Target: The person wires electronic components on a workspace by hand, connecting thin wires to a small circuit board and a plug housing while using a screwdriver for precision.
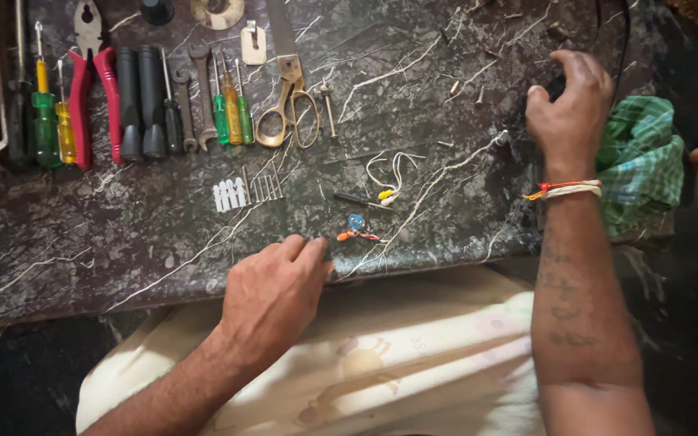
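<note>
Near the front edge of the dark marble surface [58, 242], a small blue-and-orange wired part [355, 228] is almost touched by the loosely curled, empty left hand [272, 295]; the right hand [567, 105] is cupped over something dark, unidentifiable.

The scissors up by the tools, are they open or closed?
Closed. The scissors lie flat on the marble slab, blades together in one strip, and the two brass loops sit side by side.

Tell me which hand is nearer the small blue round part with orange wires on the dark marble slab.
Left. The left hand rests at the slab's front edge, fingertips just left of the small blue round part. The right hand is far off toward the slab's back right, beside the green checked cloth.
</note>
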